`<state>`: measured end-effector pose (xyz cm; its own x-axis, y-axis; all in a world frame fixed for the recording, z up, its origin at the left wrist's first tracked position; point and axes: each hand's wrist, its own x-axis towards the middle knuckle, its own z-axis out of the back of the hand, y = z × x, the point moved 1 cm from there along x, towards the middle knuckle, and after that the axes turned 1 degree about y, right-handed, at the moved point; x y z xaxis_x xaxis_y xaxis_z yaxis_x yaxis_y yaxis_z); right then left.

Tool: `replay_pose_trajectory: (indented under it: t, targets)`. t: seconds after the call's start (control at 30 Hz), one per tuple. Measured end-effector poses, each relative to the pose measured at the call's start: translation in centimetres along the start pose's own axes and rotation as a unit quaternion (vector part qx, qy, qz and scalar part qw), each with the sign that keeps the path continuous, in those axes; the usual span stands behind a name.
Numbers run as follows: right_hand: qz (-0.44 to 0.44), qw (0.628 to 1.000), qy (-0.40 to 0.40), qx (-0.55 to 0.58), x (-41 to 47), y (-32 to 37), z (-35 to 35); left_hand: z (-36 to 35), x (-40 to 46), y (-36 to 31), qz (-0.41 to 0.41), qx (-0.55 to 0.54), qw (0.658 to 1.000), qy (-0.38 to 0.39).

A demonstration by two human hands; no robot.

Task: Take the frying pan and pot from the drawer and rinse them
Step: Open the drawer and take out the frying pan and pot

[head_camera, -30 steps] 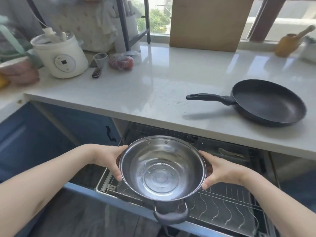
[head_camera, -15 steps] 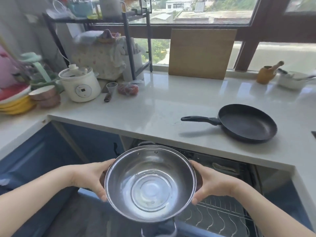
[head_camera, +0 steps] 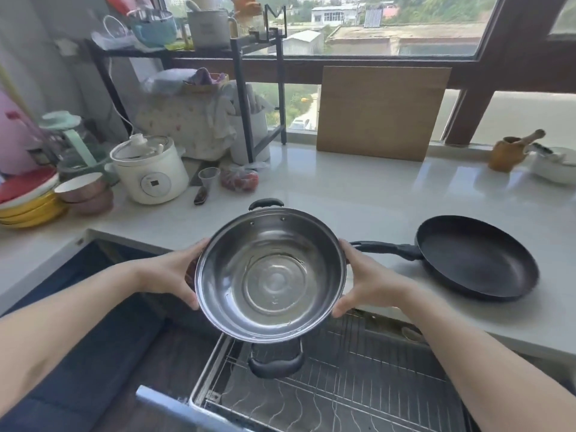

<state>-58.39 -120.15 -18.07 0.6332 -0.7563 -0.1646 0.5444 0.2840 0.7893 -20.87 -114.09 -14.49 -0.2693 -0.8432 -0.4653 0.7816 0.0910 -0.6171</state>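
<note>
A shiny steel pot (head_camera: 271, 275) with two black loop handles hangs in the air above the open drawer (head_camera: 343, 391), level with the counter's front edge. My left hand (head_camera: 174, 272) grips its left rim and my right hand (head_camera: 364, 282) grips its right rim. The pot is empty and tilted toward me. A black frying pan (head_camera: 477, 257) lies on the white counter (head_camera: 358, 194) to the right, its handle pointing left behind my right hand.
The drawer holds a wire rack with a metal tray. A white rice cooker (head_camera: 149, 169), stacked bowls (head_camera: 84, 191), a small cup and a bag of tomatoes (head_camera: 240, 179) stand at back left. A wooden board (head_camera: 380, 113) leans on the window; a mortar (head_camera: 511, 151) and bowl sit far right.
Both hands have lifted the pot up out of the drawer to counter height. The view has risen and now takes in more of the window and shelf.
</note>
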Motion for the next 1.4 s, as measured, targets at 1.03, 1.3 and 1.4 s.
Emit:
replay_pose_trajectory:
  t: [1.03,1.3,1.4]
  targets:
    - [-0.151,0.983,-0.038,-0.096,15.0,-6.7,8.6,10.5,24.1,2.3,0.028,0.06,0.996,0.051]
    - [-0.157,0.97,-0.179,-0.05,8.3,-4.4,6.7,6.7,18.3,4.4,0.018,0.0,0.981,-0.193]
    - [-0.159,0.96,-0.231,-0.006,3.0,-3.6,4.6,3.4,14.1,4.9,0.023,-0.025,0.967,-0.252]
